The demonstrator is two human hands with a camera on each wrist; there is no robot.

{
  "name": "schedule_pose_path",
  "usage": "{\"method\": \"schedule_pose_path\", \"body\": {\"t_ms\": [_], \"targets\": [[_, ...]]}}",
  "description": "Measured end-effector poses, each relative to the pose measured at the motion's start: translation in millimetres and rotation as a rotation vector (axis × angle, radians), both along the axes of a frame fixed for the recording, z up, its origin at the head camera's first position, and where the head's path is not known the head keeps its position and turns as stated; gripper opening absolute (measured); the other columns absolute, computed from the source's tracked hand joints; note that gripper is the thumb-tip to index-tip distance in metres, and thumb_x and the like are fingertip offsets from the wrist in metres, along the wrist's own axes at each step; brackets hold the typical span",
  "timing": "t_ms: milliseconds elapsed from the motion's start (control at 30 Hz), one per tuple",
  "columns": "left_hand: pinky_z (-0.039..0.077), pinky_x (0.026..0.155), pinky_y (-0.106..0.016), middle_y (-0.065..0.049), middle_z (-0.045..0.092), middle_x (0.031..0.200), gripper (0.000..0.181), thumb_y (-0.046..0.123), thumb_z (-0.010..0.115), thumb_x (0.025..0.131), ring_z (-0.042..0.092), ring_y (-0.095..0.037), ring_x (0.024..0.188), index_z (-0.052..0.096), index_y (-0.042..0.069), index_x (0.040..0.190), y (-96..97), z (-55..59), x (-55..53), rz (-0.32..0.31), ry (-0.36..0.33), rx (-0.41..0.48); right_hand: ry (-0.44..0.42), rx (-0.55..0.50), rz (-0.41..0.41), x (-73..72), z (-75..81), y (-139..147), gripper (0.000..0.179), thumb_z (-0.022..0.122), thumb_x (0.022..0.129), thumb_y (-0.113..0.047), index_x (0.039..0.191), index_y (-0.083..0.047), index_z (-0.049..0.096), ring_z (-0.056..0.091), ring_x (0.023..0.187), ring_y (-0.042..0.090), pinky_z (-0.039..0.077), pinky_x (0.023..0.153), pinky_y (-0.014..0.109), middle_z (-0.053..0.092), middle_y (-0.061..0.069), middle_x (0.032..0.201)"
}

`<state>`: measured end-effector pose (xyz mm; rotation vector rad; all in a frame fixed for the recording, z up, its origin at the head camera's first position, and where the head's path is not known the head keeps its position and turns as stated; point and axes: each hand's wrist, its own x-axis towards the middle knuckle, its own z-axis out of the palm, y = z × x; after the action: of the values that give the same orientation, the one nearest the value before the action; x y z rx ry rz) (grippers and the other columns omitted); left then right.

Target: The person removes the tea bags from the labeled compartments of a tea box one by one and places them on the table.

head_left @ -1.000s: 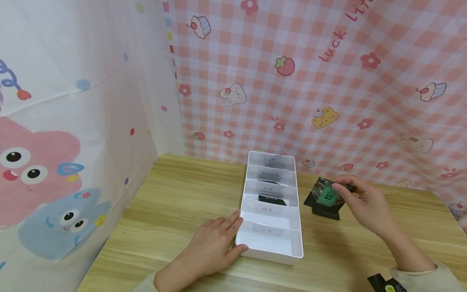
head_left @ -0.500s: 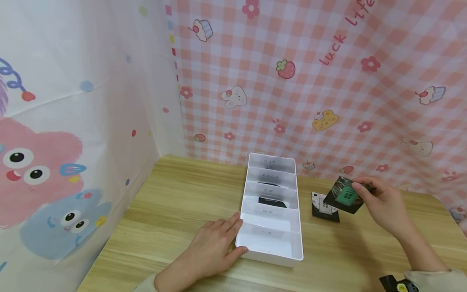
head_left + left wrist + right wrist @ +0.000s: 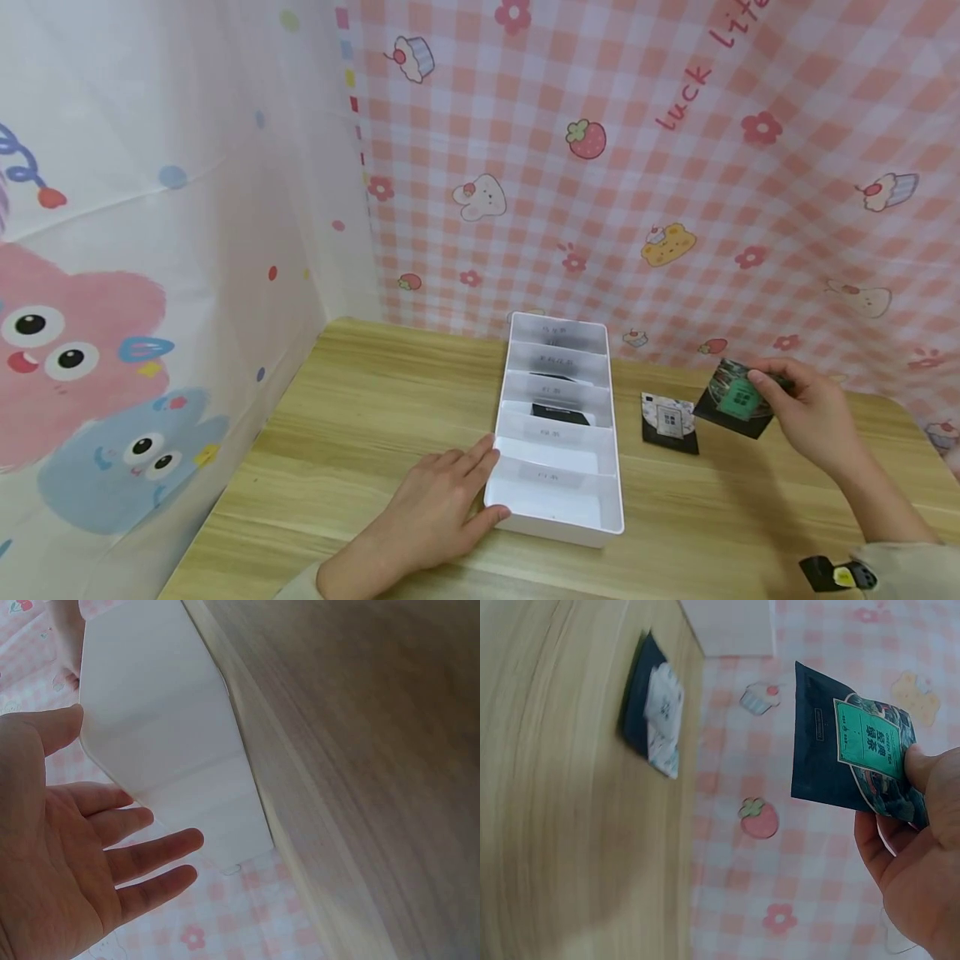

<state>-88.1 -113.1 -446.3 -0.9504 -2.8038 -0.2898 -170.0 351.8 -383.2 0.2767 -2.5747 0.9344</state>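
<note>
A light wood-grain table (image 3: 360, 400) carries a white divided box (image 3: 555, 535), its five compartments running in a row from near to far, and, just to the right of its far half, a flat black-and-white sachet (image 3: 669, 423).

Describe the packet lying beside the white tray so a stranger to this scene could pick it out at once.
On the wooden table stands a long white tray split into compartments. Just to its right lies a small packet, black at the near end. Its pale, patterned far part sets it apart from the green-labelled packet in the right hand.
</note>
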Motion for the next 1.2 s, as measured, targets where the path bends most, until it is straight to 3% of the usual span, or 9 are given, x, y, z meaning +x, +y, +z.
{"method": "schedule_pose_path", "body": {"t_ms": [367, 667, 933, 1200], "targets": [[0.055, 0.097, -0.046, -0.010, 0.054, 0.155, 0.068, 0.058, 0.053, 0.105, 0.066, -0.027, 0.122, 0.060, 0.005, 0.147, -0.3, 1.6, 0.3, -0.004, 0.009, 0.003, -0.055, 0.030, 0.009, -10.5, -21.6, 25.3, 0.020, 0.058, 0.108, -0.010, 0.111, 0.006, 0.069, 0.050, 0.066, 0.005, 0.041, 0.056, 0.019, 0.062, 0.000, 0.086], [0.054, 0.099, -0.046, -0.010, 0.053, 0.156, 0.068, 0.058, 0.051, 0.105, 0.065, -0.027, 0.124, 0.060, 0.005, 0.147, -1.5, 0.8, 0.0, -0.002, 0.001, -0.001, -0.083, 0.011, 0.059, -20.6, -49.1, 44.5, 0.015, 0.059, 0.106, -0.003, 0.106, 0.008, 0.068, 0.046, 0.060, 0.006, 0.039, 0.051, 0.024, 0.061, 0.002, 0.075], [0.054, 0.098, -0.045, -0.009, 0.053, 0.156, 0.068, 0.058, 0.053, 0.105, 0.065, -0.027, 0.124, 0.060, 0.005, 0.147, -1.4, 0.6, 0.7, -0.004, 0.013, 0.001, -0.261, 0.126, 0.019, -24.0, -68.2, 55.0, 0.027, 0.055, 0.111, -0.017, 0.115, 0.006, 0.067, 0.048, 0.072, 0.005, 0.041, 0.059, 0.026, 0.064, 0.010, 0.092], [0.054, 0.098, -0.045, -0.009, 0.054, 0.156, 0.068, 0.058, 0.054, 0.105, 0.065, -0.026, 0.124, 0.061, 0.006, 0.146, -1.0, 0.5, 0.5, -0.005, 0.019, 0.000, -0.252, 0.178, -0.001, -33.9, -81.9, 59.7, 0.024, 0.059, 0.108, -0.015, 0.111, 0.006, 0.069, 0.051, 0.077, 0.004, 0.042, 0.064, 0.024, 0.071, 0.019, 0.099]]}}
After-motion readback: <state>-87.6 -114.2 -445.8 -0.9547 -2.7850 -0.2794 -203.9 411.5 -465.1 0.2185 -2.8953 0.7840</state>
